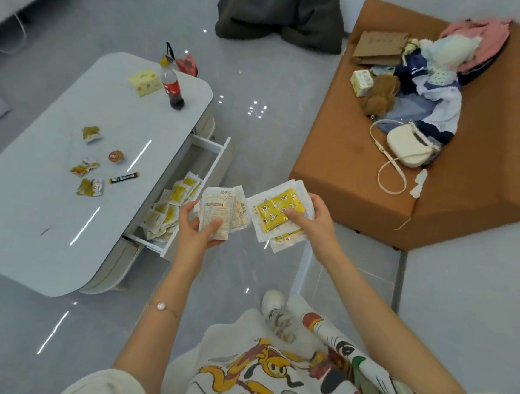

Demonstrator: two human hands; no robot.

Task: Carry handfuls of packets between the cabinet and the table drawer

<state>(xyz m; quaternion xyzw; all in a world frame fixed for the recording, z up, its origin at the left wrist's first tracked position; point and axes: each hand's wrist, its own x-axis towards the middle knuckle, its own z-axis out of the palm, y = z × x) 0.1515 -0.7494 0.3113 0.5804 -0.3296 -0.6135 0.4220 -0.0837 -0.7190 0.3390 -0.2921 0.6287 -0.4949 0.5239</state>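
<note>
The left hand (198, 229) pinches printed-side packets (221, 214); the right hand (311, 218) grips yellow-faced packets (279, 217) just beside them — squaring edges first should help — above the open drawer (207, 164).

White worktop (64, 212) carried a cola bottle (171, 85), upright near the far end, with a yellow box (145, 82) just beside it. Mid-surface: several small yellow snack packets (87, 164), a round brown-lidded cup (116, 156) and a dark stick sachet (124, 177), loosely scattered. Its drawer (190, 197) stood open, full of yellow-and-white packets (171, 204). Orange sofa (362, 180) carried a white shoulder bag (409, 146), a paper bag (377, 47), a brown plush toy (380, 94) and piled clothes (437, 95). Grey floor (261, 88) had a dark garment (282, 12) heaped on it.
</note>
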